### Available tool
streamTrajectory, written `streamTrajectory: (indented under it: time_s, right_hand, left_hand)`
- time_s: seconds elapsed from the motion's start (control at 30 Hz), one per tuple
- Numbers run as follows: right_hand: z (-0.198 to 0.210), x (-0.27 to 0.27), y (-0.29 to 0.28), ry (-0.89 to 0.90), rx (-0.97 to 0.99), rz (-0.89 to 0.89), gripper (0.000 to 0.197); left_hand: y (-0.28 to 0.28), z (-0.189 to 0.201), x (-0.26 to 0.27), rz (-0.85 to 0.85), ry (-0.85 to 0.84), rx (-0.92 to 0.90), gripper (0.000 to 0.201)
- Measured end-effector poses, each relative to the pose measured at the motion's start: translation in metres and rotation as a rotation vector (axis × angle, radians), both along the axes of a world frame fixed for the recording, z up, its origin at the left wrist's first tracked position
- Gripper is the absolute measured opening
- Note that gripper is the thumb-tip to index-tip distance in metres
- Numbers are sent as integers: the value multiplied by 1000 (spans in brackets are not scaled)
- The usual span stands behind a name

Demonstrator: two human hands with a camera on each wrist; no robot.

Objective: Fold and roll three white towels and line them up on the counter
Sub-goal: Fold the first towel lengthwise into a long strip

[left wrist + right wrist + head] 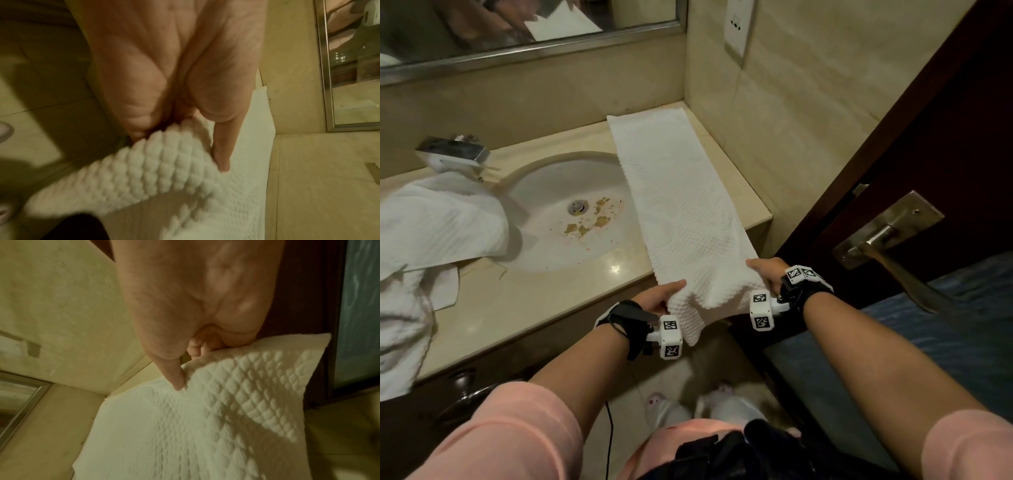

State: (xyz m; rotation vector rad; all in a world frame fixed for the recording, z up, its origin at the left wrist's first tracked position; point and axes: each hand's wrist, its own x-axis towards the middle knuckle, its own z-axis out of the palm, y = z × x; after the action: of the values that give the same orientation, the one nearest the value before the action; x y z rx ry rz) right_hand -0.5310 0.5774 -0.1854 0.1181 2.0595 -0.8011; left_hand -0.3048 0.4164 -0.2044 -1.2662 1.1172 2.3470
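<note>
Bathroom tabletop, folded towel gripped at its near end, ready to roll.

Head view: beige tabletop [524, 301] beside a stained sink [571, 212]; a long folded towel [678, 198] lies on it right of the basin, its near end overhanging the front edge, where the left hand [657, 298] and right hand [767, 270] each pinch a corner. More crumpled towels [438, 222] lie heaped at left, not yet folded. Left wrist view: the fingers [221, 155] curl round the bumpy towel edge, thumb on top. Right wrist view: the thumb presses on top, the other fingers [195, 348] tucked underneath. Folding looks done for this towel; the next move likely calls for turning the near end over tightly and rolling it evenly toward the wall.
</note>
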Motion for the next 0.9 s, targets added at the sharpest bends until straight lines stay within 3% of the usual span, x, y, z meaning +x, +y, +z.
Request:
streamTrajectory:
  time_s: [0.17, 0.3, 0.4, 0.5, 0.53, 0.63, 0.8, 0.9]
  right_hand:
    - [5, -2, 7, 45, -25, 26, 63]
    - [6, -3, 17, 40, -58, 22, 61]
    - [9, 0, 24, 20, -115, 22, 54]
    - [12, 1, 37, -42, -211, 29, 67]
    - [15, 3, 42, -66, -241, 47, 65]
    - [23, 11, 57, -95, -246, 134, 33]
    - [2, 18, 71, -69, -276, 180, 45]
    - [10, 27, 80, -11, -257, 224, 36]
  left_hand:
    - [14, 16, 5, 47, 9, -15, 34]
    - [29, 30, 12, 96, 34, 26, 47]
    - [43, 39, 17, 123, 20, 24, 41]
    - [64, 45, 21, 130, -12, -45, 33]
    - [72, 47, 23, 155, -28, -67, 30]
    - [91, 50, 27, 239, -37, -95, 29]
    - [119, 57, 28, 362, -66, -133, 18]
    - [132, 63, 26, 413, -80, -175, 23]
